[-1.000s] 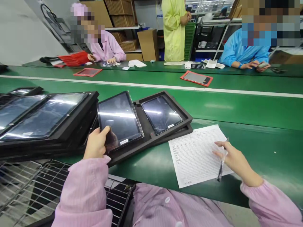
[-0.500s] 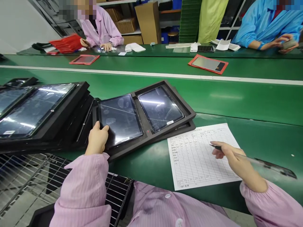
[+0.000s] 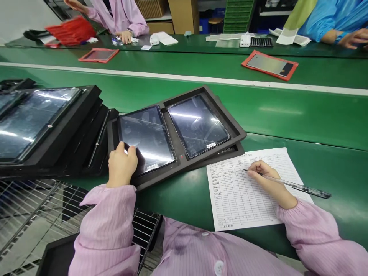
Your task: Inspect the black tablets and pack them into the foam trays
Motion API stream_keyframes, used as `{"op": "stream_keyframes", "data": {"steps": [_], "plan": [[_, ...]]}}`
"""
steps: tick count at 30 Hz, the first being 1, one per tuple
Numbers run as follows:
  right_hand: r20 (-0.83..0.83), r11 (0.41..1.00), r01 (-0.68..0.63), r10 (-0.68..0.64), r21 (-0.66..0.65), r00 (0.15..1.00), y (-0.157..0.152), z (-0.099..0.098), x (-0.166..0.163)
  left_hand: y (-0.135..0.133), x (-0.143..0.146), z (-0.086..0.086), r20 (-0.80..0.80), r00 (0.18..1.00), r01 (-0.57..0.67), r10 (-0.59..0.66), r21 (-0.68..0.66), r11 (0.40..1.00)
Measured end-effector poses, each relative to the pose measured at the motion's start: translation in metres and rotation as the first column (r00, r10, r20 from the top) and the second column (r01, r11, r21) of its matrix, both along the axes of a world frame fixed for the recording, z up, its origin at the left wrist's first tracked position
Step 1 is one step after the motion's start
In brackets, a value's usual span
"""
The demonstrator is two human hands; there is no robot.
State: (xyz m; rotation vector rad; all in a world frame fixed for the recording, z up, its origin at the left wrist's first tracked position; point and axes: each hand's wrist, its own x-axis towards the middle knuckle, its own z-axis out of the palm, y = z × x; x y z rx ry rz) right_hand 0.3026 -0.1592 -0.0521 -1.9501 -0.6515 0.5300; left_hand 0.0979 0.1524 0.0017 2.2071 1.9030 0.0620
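My left hand [image 3: 122, 165] grips the near left corner of a black tray [image 3: 184, 168], its fingertips over the wall beside a tablet-sized screen [image 3: 146, 134]. A second screen [image 3: 198, 126] lies in the tray's right compartment. Both are dark and glossy, with a small white label at the lower edge. Another tray lies beneath, slightly turned. Closed around a clear pen [image 3: 301, 188], my right hand [image 3: 266, 180] rests on a printed form [image 3: 247, 207] with rows and columns. The pen's dark tip is at the upper rows of the form.
Stacked black trays with screens [image 3: 43, 119] stand at the left, beside a wire rack [image 3: 28, 214]. Across the green bench [image 3: 287, 115] lie two red-framed panels [image 3: 270, 64] [image 3: 99, 55]. Two co-workers [image 3: 123, 19] [image 3: 330, 23] sit opposite, near a red pile [image 3: 71, 30].
My right hand has moved left and up over the form, bringing the pen tip to its upper rows. My left hand stays at the tray corner. The camera view has shifted slightly.
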Motion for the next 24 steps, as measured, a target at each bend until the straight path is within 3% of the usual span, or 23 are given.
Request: {"op": "stream_keyframes", "data": {"steps": [5, 7, 9, 11, 13, 24], "plan": [[0.064, 0.997, 0.071, -0.071, -0.002, 0.995, -0.001, -0.011, 0.0, -0.007, 0.0, -0.002, -0.057, 0.998, 0.006, -0.004, 0.033, 0.999], [0.097, 0.996, 0.086, -0.085, -0.004, 0.992, -0.001, -0.012, 0.0, -0.012, 0.0, -0.005, -0.08, 0.995, 0.075, -0.059, 0.208, 0.975], [0.124, 0.996, 0.089, -0.088, -0.004, 0.988, 0.0, -0.013, 0.0, -0.012, -0.002, -0.011, -0.112, 0.969, 0.244, -0.219, 0.329, 0.912], [0.146, 0.997, 0.082, -0.08, -0.003, 0.986, 0.001, -0.013, -0.001, -0.008, -0.003, -0.016, -0.131, 0.912, 0.41, -0.389, 0.255, 0.876], [0.166, 0.997, 0.071, -0.07, -0.001, 0.984, 0.003, -0.013, -0.002, -0.002, -0.004, -0.02, -0.126, 0.874, 0.481, -0.469, 0.104, 0.87], [0.205, 0.999, 0.05, -0.049, -0.002, 0.978, 0.003, -0.017, -0.004, -0.001, 0.0, -0.02, -0.081, 0.898, 0.439, -0.432, 0.111, 0.892]]}}
